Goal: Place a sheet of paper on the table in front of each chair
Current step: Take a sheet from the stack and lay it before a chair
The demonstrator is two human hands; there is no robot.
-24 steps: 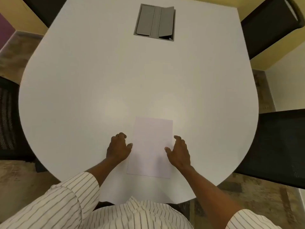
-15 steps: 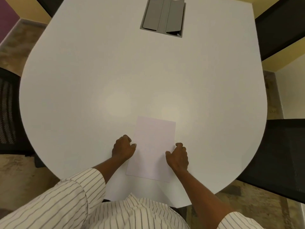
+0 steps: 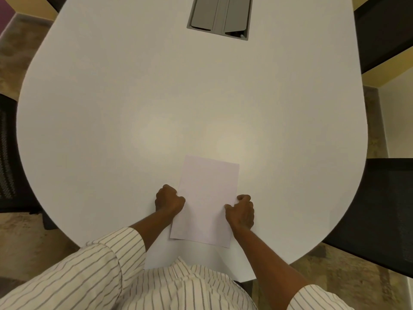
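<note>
A white sheet of paper [image 3: 206,200] lies flat on the white table [image 3: 156,97], near its front edge and just before me. My left hand [image 3: 168,199] has its fingers curled at the sheet's left edge. On the right edge rests my right hand [image 3: 241,211], fingers bent and thumb on the paper. Whether there is one sheet or a thin stack I cannot tell. A black chair [image 3: 386,211] stands at the table's right side, and another black chair [image 3: 10,153] at its left.
A grey cable hatch [image 3: 220,16] is set into the table top at the far middle. A further black chair [image 3: 384,30] stands at the far right. Patterned carpet surrounds the table, and a yellow wall runs along the right.
Both hands have curled from spread fingers into closed grips on the sheet's two side edges. The sheet has turned slightly clockwise and the view has shifted forward.
</note>
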